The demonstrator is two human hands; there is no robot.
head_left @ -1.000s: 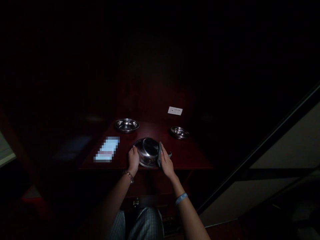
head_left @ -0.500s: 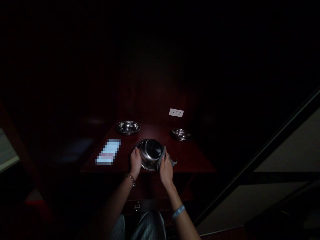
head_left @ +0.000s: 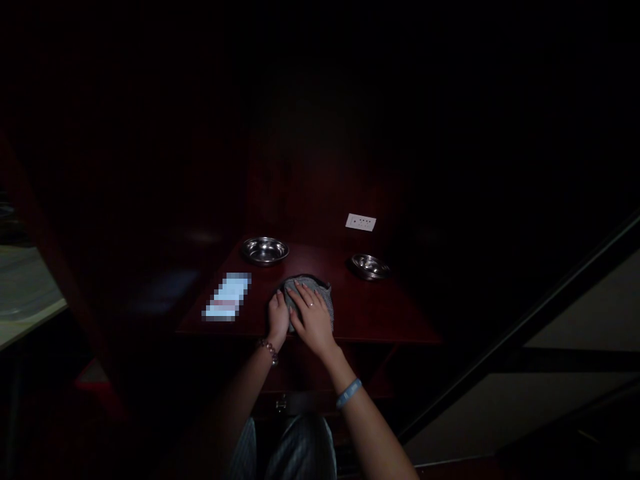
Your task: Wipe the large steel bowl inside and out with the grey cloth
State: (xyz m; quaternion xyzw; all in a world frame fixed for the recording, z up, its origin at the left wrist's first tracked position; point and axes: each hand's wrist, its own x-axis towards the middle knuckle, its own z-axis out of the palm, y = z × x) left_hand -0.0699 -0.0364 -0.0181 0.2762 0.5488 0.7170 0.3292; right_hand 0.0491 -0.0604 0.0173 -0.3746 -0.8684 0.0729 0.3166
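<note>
A grey cloth (head_left: 324, 298) lies over a steel bowl near the front edge of the dark red table (head_left: 385, 313); the bowl is almost wholly hidden beneath it. My right hand (head_left: 311, 317) rests flat on the cloth with fingers stretched out, a ring on one finger and a blue band on the wrist. My left hand (head_left: 277, 319), with a bead bracelet, curls against the bowl's left side, touching the right hand.
Two more steel bowls stand farther back: a wide one (head_left: 265, 250) at the left and a smaller one (head_left: 371, 266) at the right. A blurred pale card (head_left: 227, 297) lies left of my hands. A white socket plate (head_left: 361, 222) sits on the back panel. The surroundings are very dark.
The bowl was tilted up between my hands with the cloth at its right rim. Now it lies low under the cloth, and my right hand has moved on top of it.
</note>
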